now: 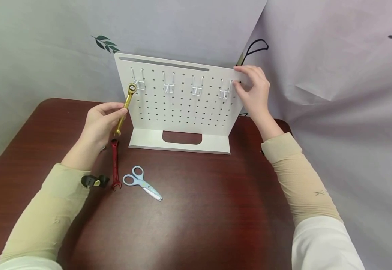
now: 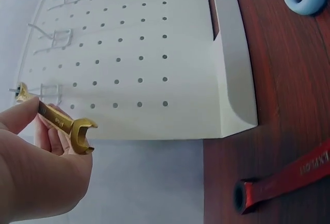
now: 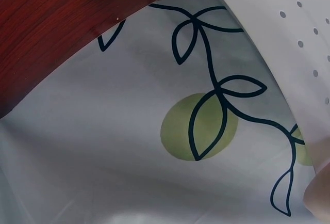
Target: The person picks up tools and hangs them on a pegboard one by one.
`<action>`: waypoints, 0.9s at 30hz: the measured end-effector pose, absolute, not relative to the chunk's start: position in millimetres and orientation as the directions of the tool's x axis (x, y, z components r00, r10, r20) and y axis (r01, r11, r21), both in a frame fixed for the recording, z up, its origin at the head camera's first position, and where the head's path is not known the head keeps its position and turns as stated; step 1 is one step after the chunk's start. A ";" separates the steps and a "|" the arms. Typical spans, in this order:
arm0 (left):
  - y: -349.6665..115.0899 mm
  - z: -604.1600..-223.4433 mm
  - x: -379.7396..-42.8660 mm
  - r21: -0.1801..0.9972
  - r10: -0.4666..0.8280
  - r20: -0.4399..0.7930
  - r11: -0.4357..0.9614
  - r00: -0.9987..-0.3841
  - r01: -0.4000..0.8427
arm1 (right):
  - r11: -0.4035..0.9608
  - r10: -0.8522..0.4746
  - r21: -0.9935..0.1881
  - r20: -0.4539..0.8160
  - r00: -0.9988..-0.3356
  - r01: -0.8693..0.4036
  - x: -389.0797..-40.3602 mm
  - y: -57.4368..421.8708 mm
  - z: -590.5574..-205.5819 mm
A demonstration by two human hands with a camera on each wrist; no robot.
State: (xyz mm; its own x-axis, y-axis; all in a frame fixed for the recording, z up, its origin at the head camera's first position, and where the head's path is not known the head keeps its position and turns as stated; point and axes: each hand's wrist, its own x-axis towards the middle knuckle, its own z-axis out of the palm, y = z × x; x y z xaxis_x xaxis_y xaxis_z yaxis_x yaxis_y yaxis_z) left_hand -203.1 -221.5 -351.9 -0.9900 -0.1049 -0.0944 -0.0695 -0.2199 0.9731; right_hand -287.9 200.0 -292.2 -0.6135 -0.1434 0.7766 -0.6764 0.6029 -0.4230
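Observation:
My left hand [image 1: 98, 123] pinches a gold combination wrench [image 1: 127, 100] between thumb and fingers, its ring end up and its open end down. That ring end overlaps the leftmost white hook [image 1: 141, 84] of a white pegboard [image 1: 182, 114]. In the left wrist view the wrench [image 2: 58, 120] has its open jaw towards the camera, and the ring lies right at the hook's tip. At the pegboard's upper right edge my right hand [image 1: 257, 90] grips the board, thumb on the front face. Only a bit of that hand [image 3: 318, 195] shows in the right wrist view.
A red wrench [image 1: 115, 163] lies on the dark wooden table [image 1: 196, 210], left of blue-handled scissors [image 1: 141, 182]. Several more double hooks run rightward across the board. Behind the table hangs a pale cloth [image 1: 189, 26] with leaf prints.

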 end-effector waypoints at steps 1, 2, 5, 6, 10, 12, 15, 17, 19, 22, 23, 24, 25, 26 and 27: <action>-220.2 -352.8 -204.2 0.971 -0.109 -0.092 -0.228 -0.990 -0.065 | 0.603 -0.144 -0.424 0.775 -0.615 -0.676 -288.0 199.8 -292.2; -218.8 -353.7 -205.4 0.971 -0.114 -0.085 -0.233 -0.990 -0.056 | 0.602 -0.144 -0.426 0.774 -0.616 -0.675 -287.9 199.4 -292.1; -214.4 -355.9 -208.6 0.959 -0.121 -0.070 -0.280 -0.990 -0.033 | 0.599 -0.143 -0.431 0.771 -0.620 -0.675 -287.7 198.9 -292.0; -212.5 -356.5 -209.7 0.959 -0.125 -0.066 -0.280 -0.990 -0.029 | 0.599 -0.144 -0.430 0.772 -0.619 -0.675 -287.6 199.0 -292.1; -204.2 -360.0 -215.8 0.950 -0.136 -0.066 -0.313 -0.989 -0.020 | 0.602 -0.150 -0.419 0.777 -0.611 -0.680 -287.3 199.6 -292.0; -200.3 -362.2 -219.5 0.945 -0.141 -0.062 -0.328 -0.988 -0.013 | 0.602 -0.153 -0.415 0.778 -0.609 -0.682 -287.3 199.7 -292.0; -195.6 -365.6 -225.3 0.941 -0.152 -0.046 -0.337 -0.987 0.008 | 0.602 -0.158 -0.413 0.778 -0.609 -0.683 -287.3 199.9 -291.8; -193.3 -367.3 -228.6 0.942 -0.162 -0.039 -0.335 -0.986 0.018 | 0.603 -0.159 -0.411 0.778 -0.608 -0.683 -287.5 200.0 -291.8; -191.2 -368.8 -231.8 0.947 -0.177 -0.036 -0.320 -0.984 0.023 | 0.604 -0.156 -0.411 0.779 -0.607 -0.683 -287.8 200.2 -291.8; -188.1 -370.8 -236.3 0.952 -0.204 -0.039 -0.304 -0.978 0.026 | 0.606 -0.152 -0.410 0.781 -0.605 -0.681 -288.0 200.5 -292.2; -187.0 -371.4 -237.5 0.954 -0.214 -0.041 -0.299 -0.976 0.026 | 0.606 -0.152 -0.410 0.781 -0.605 -0.682 -288.0 200.5 -292.4; -186.0 -372.0 -238.6 0.954 -0.223 -0.044 -0.300 -0.974 0.026 | 0.606 -0.153 -0.410 0.781 -0.605 -0.682 -287.9 200.5 -292.6; -184.9 -372.6 -239.5 0.957 -0.234 -0.045 -0.290 -0.971 0.026 | 0.605 -0.154 -0.409 0.781 -0.605 -0.683 -287.8 200.6 -292.9; -183.9 -373.3 -240.2 0.958 -0.244 -0.045 -0.284 -0.969 0.027 | 0.604 -0.156 -0.409 0.781 -0.604 -0.684 -287.7 200.5 -293.1; -182.9 -373.9 -240.6 0.960 -0.252 -0.043 -0.277 -0.967 0.029 | 0.603 -0.157 -0.408 0.781 -0.604 -0.685 -287.6 200.4 -293.2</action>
